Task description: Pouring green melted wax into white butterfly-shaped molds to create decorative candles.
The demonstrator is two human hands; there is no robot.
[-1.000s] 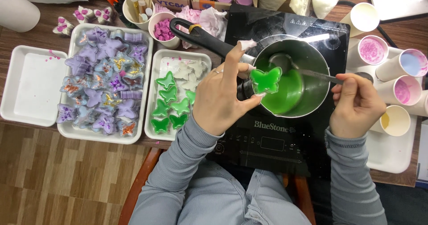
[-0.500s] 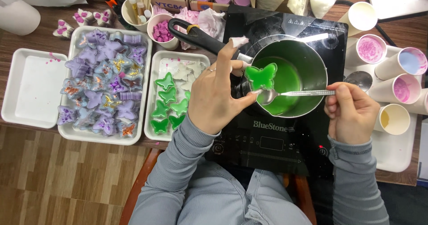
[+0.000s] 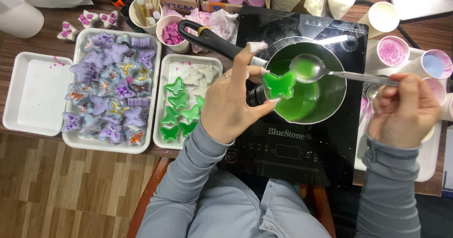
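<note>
My left hand holds a small butterfly-shaped mould filled with green liquid, level over the rim of a steel pot. The pot holds green liquid and stands on a black induction cooktop; its black handle points to the upper left. My right hand grips a metal spoon by its handle. The spoon's bowl carries green liquid and hovers just above and right of the mould.
A white tray left of the cooktop holds green and white butterflies. A larger tray holds several purple glittered butterflies, and an empty white tray lies at the far left. Paper cups with pink and blue contents stand on the right.
The spoon has risen out of the pot with green liquid and moved up beside the mould. The left hand has kept the mould over the pot's rim.
</note>
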